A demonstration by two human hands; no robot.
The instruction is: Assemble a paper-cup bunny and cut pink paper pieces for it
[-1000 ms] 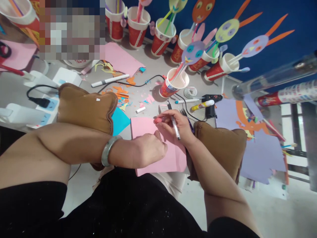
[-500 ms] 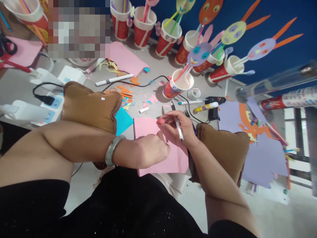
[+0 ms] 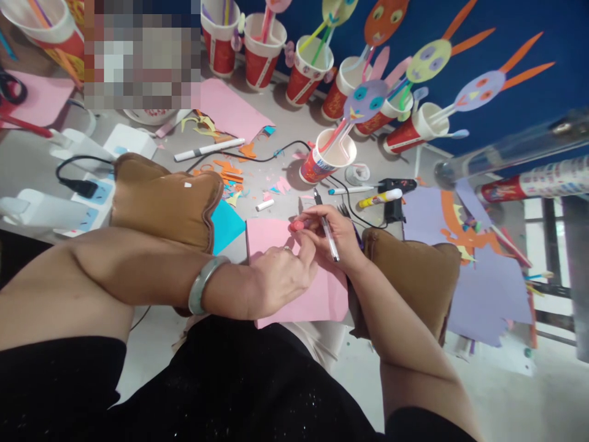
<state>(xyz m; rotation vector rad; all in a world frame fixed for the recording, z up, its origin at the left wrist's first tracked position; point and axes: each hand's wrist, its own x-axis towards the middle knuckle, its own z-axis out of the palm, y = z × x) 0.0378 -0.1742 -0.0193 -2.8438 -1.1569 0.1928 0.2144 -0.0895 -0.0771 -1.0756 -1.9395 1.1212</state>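
My right hand point(image 3: 338, 236) is closed around a clear-barrelled pen point(image 3: 327, 232), tilted with its dark tip pointing away from me. The same hand pinches a small coral-pink round piece point(image 3: 297, 226) between thumb and fingertips; its exact kind is unclear. Beside it, my left hand point(image 3: 288, 273), with a jade bangle point(image 3: 202, 288) at the wrist, is bent over a pink sheet of paper point(image 3: 317, 301). Its curled fingers meet near the right thumb, and anything between them is hidden. Behind my hands stands a red and white paper cup point(image 3: 317, 166) carrying a purple rabbit face point(image 3: 365, 101).
Brown cushions point(image 3: 165, 205) flank the paper. Several red cups point(image 3: 308, 80) with straws and paper faces line the back. Paper scraps point(image 3: 227, 172), a white marker point(image 3: 209, 149) and a yellow marker point(image 3: 380, 198) lie around. A power strip point(image 3: 92, 199) is at left, purple paper point(image 3: 488, 288) at right.
My left hand has turned and its fingers have shifted up towards the right thumb, its index finger straighter. The right hand keeps the pen and round piece almost in place.
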